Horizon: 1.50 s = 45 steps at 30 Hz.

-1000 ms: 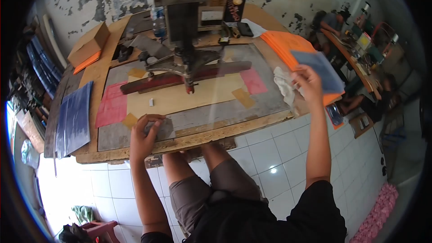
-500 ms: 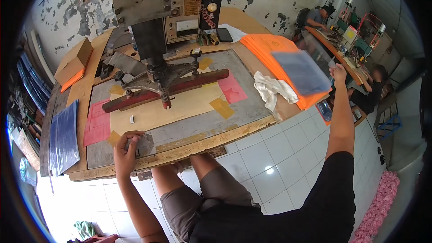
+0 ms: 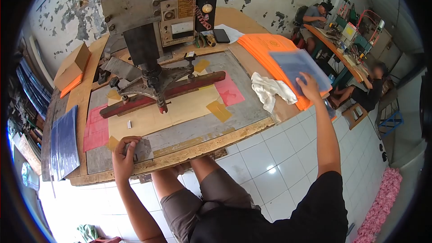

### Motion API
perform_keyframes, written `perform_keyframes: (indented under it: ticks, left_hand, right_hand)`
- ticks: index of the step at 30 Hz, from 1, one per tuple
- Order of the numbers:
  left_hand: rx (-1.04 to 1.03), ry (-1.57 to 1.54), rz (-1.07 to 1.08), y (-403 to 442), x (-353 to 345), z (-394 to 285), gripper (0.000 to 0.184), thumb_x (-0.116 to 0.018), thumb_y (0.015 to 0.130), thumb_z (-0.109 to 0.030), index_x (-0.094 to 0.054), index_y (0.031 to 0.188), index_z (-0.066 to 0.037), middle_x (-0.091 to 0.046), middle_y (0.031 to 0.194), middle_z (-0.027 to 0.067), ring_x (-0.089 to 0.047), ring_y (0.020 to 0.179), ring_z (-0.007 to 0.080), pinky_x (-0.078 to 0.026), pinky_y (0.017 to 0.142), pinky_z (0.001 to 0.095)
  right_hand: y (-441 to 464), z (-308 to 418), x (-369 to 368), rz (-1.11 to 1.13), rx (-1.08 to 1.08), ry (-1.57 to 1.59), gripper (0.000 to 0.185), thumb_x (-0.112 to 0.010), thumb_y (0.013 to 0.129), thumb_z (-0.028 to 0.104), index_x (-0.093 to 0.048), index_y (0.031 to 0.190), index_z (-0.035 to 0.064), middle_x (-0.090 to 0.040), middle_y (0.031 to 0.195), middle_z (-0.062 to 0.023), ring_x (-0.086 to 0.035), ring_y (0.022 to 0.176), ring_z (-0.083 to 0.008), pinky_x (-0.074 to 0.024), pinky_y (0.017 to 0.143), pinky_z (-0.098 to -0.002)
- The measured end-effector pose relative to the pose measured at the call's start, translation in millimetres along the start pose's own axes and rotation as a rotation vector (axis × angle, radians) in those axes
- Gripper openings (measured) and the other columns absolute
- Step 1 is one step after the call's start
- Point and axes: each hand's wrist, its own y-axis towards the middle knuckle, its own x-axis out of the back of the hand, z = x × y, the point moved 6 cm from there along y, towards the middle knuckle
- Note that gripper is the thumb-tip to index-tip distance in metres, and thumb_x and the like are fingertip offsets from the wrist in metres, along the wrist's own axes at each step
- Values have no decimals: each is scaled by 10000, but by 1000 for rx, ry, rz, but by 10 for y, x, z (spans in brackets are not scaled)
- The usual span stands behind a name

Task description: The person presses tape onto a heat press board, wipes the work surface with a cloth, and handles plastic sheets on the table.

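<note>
My right hand [image 3: 308, 87] is over the near part of a clear bluish plastic sheet [image 3: 292, 65], fingers apart. Under the sheet lies a stack of orange sheets [image 3: 258, 44] at the table's right. My left hand [image 3: 124, 156] rests at the table's front edge with fingers curled, beside a small grey patch [image 3: 144, 149]; whatever is inside the fingers is hidden. In front of me stands a press [image 3: 153, 81] with a long red bar [image 3: 180, 91] above a cream board [image 3: 180, 112]. A small white piece [image 3: 129, 124] lies on that board.
A crumpled white cloth [image 3: 272, 89] lies beside the orange stack. Clear blue sheets [image 3: 64, 141] hang over the left edge, near a cardboard box [image 3: 73, 66]. A phone [image 3: 221, 36] lies behind. Two people sit by a bench [image 3: 335, 49] at the far right.
My right hand has moved left and down from beyond the plastic sheet's right edge to over its near part, and its fingers have spread. The left hand stays near the same spot.
</note>
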Motion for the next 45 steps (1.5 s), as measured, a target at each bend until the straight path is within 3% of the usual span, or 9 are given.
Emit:
perform_keyframes:
  ticks: [12,15,21,26,30,33,40,41,45]
  left_hand:
    - [-26,14,8,-14,9,-38,172,-626,1030,-93,-722,1038,50,-808,1069,111,-713,1016,164,-523,975,324]
    - [-48,45,17,-31,12,-97,166,-619,1030,-82,-723,1043,47,-807,1064,112,-717,1032,169,-521,981,325]
    - [-110,73,-91,-21,201,-109,189,-606,1055,-97,-743,1047,32,-802,1028,105,-727,1031,170,-528,978,333]
    - [-213,403,-226,249,1057,-71,150,-675,1007,-116,-756,1051,2,-803,1037,136,-769,1022,236,-558,915,351]
    - [-261,641,-457,760,2319,412,180,-708,983,-177,-766,1061,-26,-789,1059,143,-760,1024,310,-563,918,396]
    - [-88,800,-455,1021,3017,743,293,-727,980,-324,-782,1115,-70,-778,1153,154,-734,1118,317,-552,971,436]
    - [111,708,-405,1525,3439,1423,480,-766,942,-489,-766,1217,-95,-736,1275,205,-692,1215,361,-525,1049,447]
    - [72,806,-454,1571,3391,1470,595,-752,923,-570,-737,1294,-106,-671,1417,202,-604,1360,369,-439,1163,464]
    - [89,983,-471,1579,3093,1569,779,-755,848,-697,-690,1385,-136,-511,1611,183,-385,1556,365,-224,1298,513]
  right_hand:
    - [-157,87,-39,35,40,125,557,-728,1010,391,-645,1444,51,-589,1509,-185,-554,1407,-367,-431,1182,-395]
    - [-140,3,-140,53,0,71,572,-678,1026,447,-628,1481,103,-572,1551,-161,-494,1479,-360,-302,1259,-552]
    - [-753,1208,-243,-186,239,12,454,-568,1103,339,-590,1494,109,-556,1554,-137,-432,1521,-351,-196,1293,-607]
    - [-1485,2448,-365,-18,435,84,428,-550,1119,317,-585,1489,106,-536,1573,-113,-404,1544,-324,-172,1318,-574]
    - [-1622,2525,-644,-46,382,232,408,-596,1096,295,-603,1449,91,-573,1510,-116,-437,1508,-334,-245,1298,-559]
    - [-1610,2465,-638,-108,337,264,384,-644,1063,268,-631,1391,68,-612,1436,-121,-487,1453,-346,-286,1274,-561]
    - [-1607,2489,-643,-78,279,278,368,-652,1059,227,-633,1379,47,-619,1421,-132,-475,1465,-360,-335,1244,-526]
    - [-1610,2505,-639,-64,273,279,364,-651,1059,222,-635,1375,42,-619,1421,-136,-480,1461,-361,-340,1240,-524]
    - [-1603,2501,-629,-84,289,294,341,-644,1062,209,-654,1348,23,-624,1415,-157,-523,1420,-366,-377,1205,-513]
